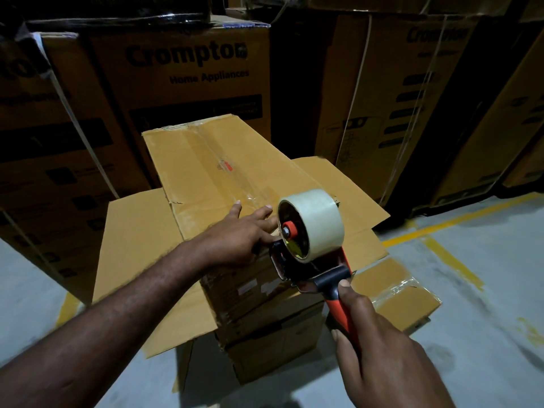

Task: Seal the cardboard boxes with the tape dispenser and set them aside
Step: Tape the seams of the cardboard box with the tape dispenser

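Head view: long tan cardboard box (206, 160) topping a stack.
Left hand (238, 234): fingers spread, pressing near edge.
Right hand (379, 346): fingers wrapped around red-handled tape dispenser (312, 242).
Advice: flaps kept pinned, pull kept straight along seam.

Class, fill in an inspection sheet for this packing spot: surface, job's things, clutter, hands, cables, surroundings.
Surface: grey concrete floor with yellow lines.
Job's things: cardboard box, flaps closed, tape along its top seam, on a stack of boxes; tape dispenser at its near edge.
Clutter: loose cardboard sheets under the box.
Hands: left hand flat on the box; right hand gripping the dispenser handle.
Cables: nothing seen.
Surroundings: strapped Crompton cartons behind.
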`<action>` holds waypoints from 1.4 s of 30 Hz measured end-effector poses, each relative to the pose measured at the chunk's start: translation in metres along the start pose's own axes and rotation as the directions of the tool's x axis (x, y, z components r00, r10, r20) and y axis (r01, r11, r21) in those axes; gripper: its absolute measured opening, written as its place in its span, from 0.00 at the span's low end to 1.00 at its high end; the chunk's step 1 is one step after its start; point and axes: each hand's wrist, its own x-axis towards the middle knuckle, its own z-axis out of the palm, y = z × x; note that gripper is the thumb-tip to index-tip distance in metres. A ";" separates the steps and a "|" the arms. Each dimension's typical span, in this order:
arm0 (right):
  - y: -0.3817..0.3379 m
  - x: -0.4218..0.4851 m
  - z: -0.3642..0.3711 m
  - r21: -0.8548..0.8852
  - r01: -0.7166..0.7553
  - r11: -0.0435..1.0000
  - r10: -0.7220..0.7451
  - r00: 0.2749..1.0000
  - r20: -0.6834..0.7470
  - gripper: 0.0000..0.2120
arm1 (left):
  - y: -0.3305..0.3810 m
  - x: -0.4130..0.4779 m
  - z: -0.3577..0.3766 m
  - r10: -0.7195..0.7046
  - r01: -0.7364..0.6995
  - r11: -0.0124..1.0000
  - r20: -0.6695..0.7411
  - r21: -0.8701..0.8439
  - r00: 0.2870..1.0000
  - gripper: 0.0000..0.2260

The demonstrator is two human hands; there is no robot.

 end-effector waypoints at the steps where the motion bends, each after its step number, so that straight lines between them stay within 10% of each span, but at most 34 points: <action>1: 0.001 -0.001 0.001 -0.023 0.021 1.000 -0.021 1.000 -0.004 0.36 | 0.001 0.000 0.002 -0.007 0.007 1.000 -0.008 0.002 1.000 0.25; 7: 0.014 -0.009 0.010 -0.118 -0.012 0.993 0.011 1.000 -0.004 0.43 | 0.007 -0.002 0.005 -0.013 0.014 0.996 -0.001 0.083 1.000 0.28; 13: 0.012 -0.004 0.011 0.093 -0.005 0.996 0.007 1.000 -0.024 0.32 | 0.014 -0.015 -0.020 -0.120 0.123 0.795 0.045 -0.594 0.992 0.24; 17: 0.010 0.006 0.015 0.097 -0.027 0.995 0.026 1.000 0.018 0.31 | 0.018 -0.008 -0.003 -0.093 0.096 0.969 0.023 -0.226 0.995 0.25; 32: 0.032 0.019 0.034 0.026 0.105 0.994 -0.104 0.994 -0.022 0.41 | 0.009 0.009 -0.013 -0.191 0.229 0.908 0.141 -0.352 0.971 0.26; 42: 0.023 0.024 0.051 0.123 0.043 0.991 -0.049 0.998 0.048 0.37 | 0.001 0.005 0.007 -0.270 0.257 0.941 -0.032 -0.218 0.962 0.31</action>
